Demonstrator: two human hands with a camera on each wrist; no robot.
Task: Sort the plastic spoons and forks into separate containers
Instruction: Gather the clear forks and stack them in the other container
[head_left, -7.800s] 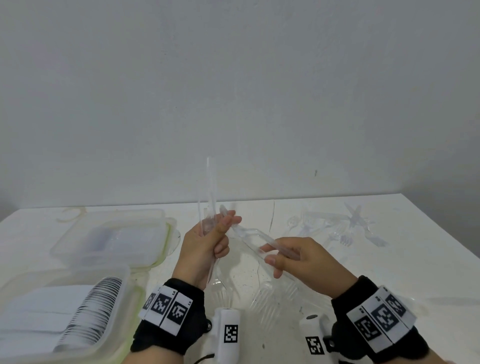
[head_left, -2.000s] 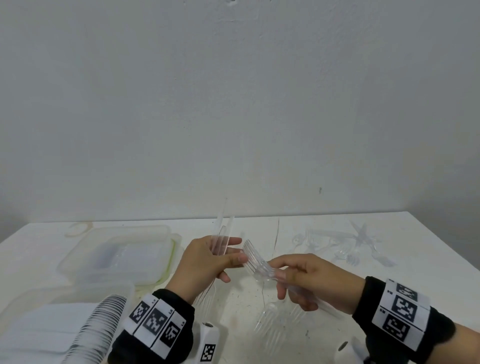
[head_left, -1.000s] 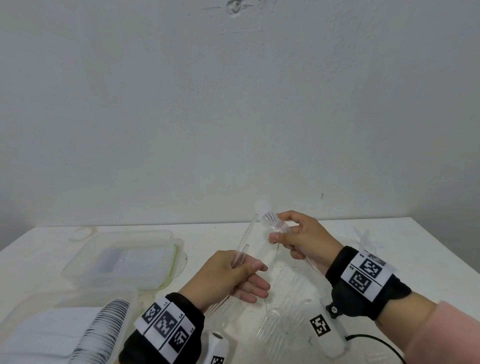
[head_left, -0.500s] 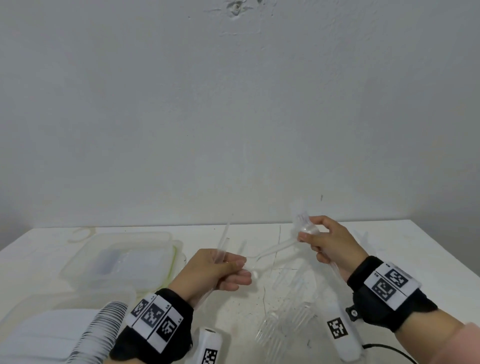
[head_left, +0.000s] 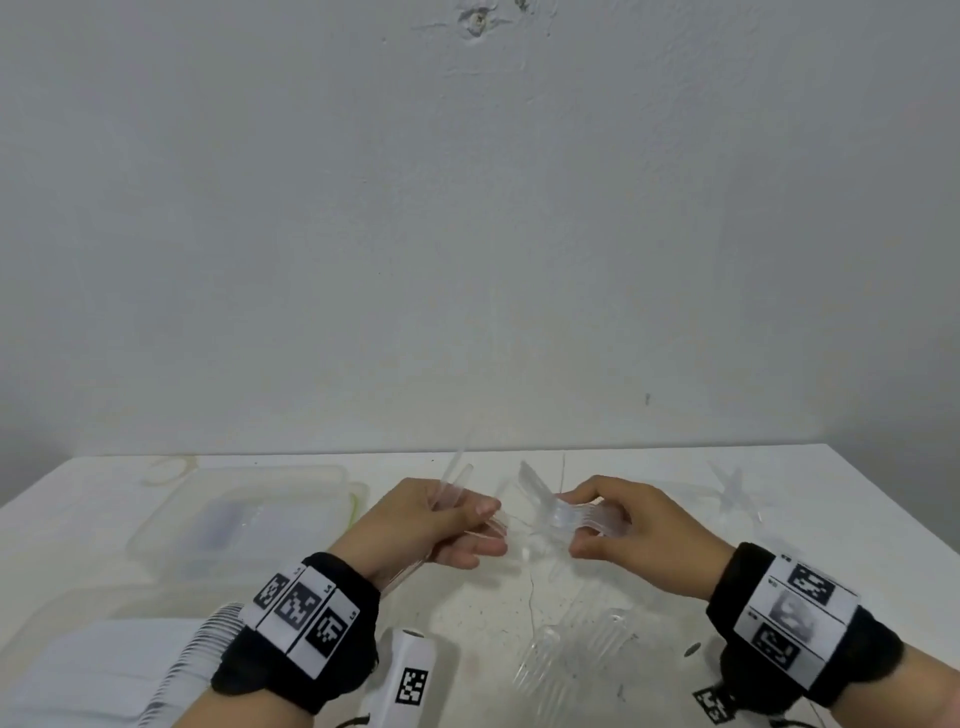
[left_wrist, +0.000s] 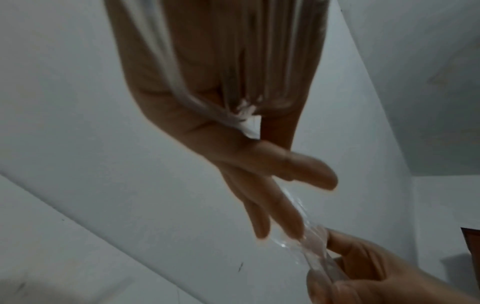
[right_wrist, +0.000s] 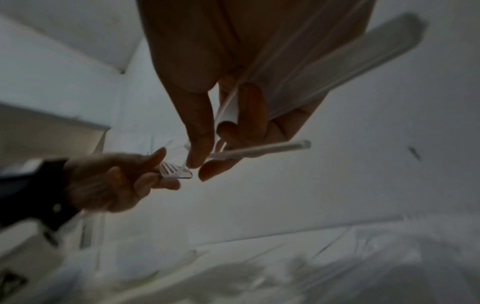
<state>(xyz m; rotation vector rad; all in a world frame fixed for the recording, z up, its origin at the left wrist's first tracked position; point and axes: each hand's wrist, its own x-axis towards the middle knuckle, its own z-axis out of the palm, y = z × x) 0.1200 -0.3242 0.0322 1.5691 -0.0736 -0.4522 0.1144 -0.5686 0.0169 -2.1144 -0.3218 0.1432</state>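
Your right hand (head_left: 631, 538) has dropped back level with your left hand (head_left: 423, 525); both grip clear forks (head_left: 576, 519) above the table (head_left: 810, 540). More forks lie nearer you; the container (head_left: 244, 514) sits left.

A plain pale grey wall (head_left: 467, 234) was seen behind a white, speckled tabletop (head_left: 478, 613); a small hole (head_left: 477, 21) was noted at 12 o'clock.
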